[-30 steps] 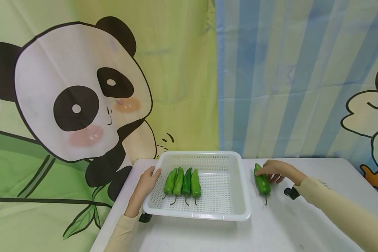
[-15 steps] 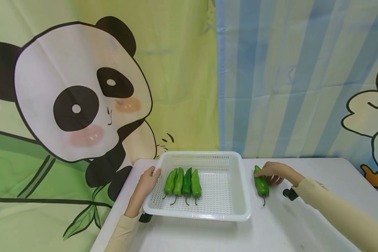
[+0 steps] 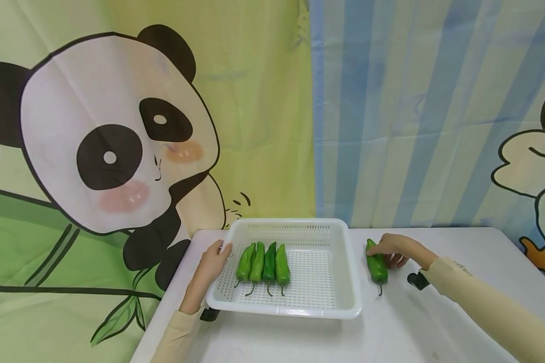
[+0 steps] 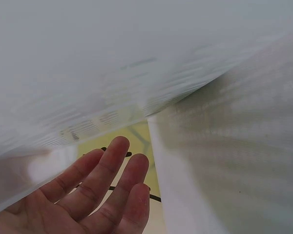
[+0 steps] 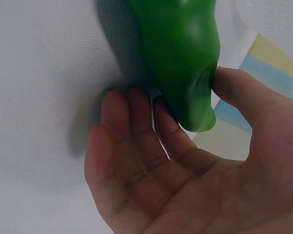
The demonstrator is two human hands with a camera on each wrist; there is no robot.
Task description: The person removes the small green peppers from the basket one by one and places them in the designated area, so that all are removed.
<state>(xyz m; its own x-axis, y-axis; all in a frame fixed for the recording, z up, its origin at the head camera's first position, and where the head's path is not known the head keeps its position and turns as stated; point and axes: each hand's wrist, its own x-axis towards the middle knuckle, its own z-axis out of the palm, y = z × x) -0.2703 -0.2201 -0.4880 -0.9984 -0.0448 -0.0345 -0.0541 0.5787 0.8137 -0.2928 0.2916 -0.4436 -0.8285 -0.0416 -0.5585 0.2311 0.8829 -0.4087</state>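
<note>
White basket (image 3: 340, 269) on a white surface (image 3: 281, 340); taken as landmark, sides as the head view has them.

Single green pepper (image 3: 377, 267): just right of the basket, apart from its wall, stem toward the near edge. Right hand (image 3: 397, 248) comes in from its far-right side. Grip nearly closed, thumb against one flank of the tip end, index finger at the other, pepper pinched between. Remaining fingers loosely bent, beside the pepper, low over the surface. Whether the pepper is lifted, cannot tell.

Left hand (image 3: 212, 262) at the basket's left rim. Grip slack but straddling: thumb over the rim, four fingers outside the wall, gently bent and slightly spread, rim between. How firm the hold, cannot tell.

Four green peppers (image 3: 269, 262) inside the basket, left half, side by side, stems toward its near wall; third from left darkest.

Behind the basket: printed cloth, panda (image 3: 118, 136) to its left, blue-striped cloth (image 3: 390, 111) to its right.
</note>
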